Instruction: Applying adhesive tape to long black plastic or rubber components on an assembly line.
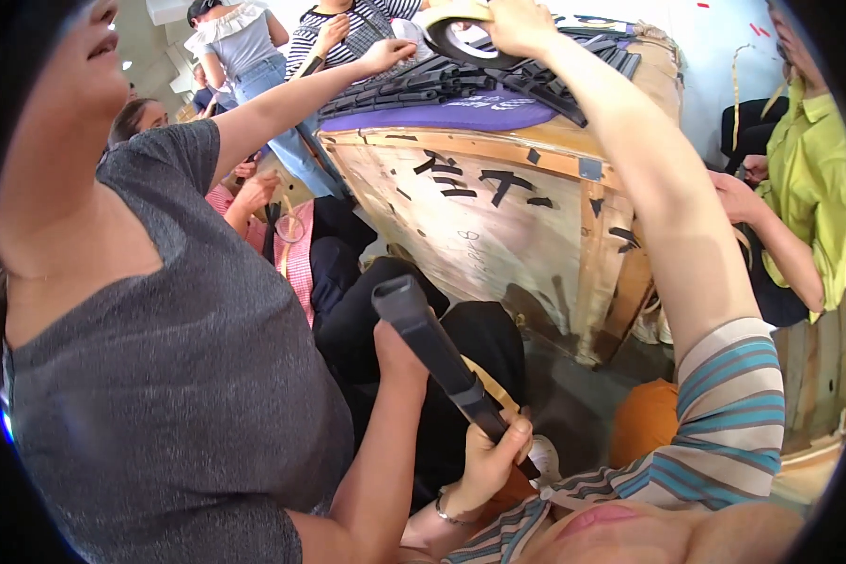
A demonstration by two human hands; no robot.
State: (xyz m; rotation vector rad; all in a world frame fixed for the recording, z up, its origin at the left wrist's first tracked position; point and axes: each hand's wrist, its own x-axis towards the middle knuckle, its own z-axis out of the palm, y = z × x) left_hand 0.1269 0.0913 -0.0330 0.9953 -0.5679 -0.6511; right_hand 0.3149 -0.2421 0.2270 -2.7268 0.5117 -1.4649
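Left hand (492, 453) gripping black bar (440, 355), right hand (522, 25) clutching tape roll (461, 38)

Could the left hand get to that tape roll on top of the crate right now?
Probably not: the left hand grips a black bar low down, while the right hand already holds the tape roll.

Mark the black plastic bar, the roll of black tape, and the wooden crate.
black plastic bar (432, 343), head view, mid-length of the bar.
roll of black tape (461, 39), head view, its dark outer band.
wooden crate (498, 235), head view, bare side panel.
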